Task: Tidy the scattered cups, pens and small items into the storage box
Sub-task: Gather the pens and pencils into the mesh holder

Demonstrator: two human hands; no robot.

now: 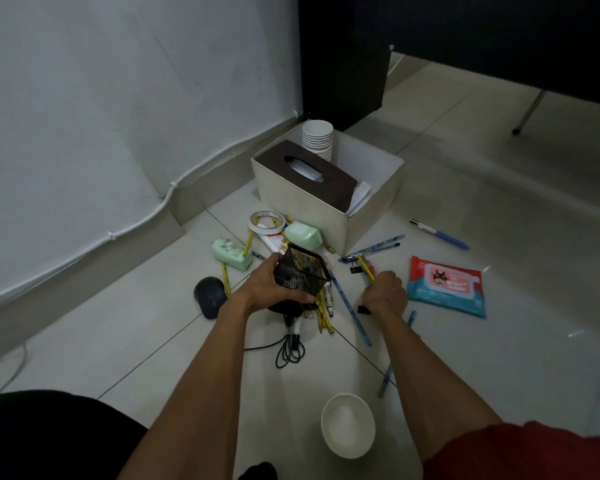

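A white storage box (374, 199) stands on the tiled floor, holding a brown tissue box (309, 171) and a stack of paper cups (317, 138). My left hand (267, 282) grips a black mesh pen holder (302, 273), tilted above a pile of yellow pencils (323, 313). My right hand (385, 292) is closed around a yellow pencil (365, 266) next to a black binder clip (355, 270). Blue pens (374, 247) lie in front of the box. A white paper cup (347, 429) stands near me.
Around the pile lie a tape roll (267, 222), two green cases (302, 235), a dark mouse (210, 294), a black cable (290, 351), a wet-wipes pack (445, 285) and a blue pen (440, 234). The wall (101, 116) is left, dark furniture (343, 64) behind.
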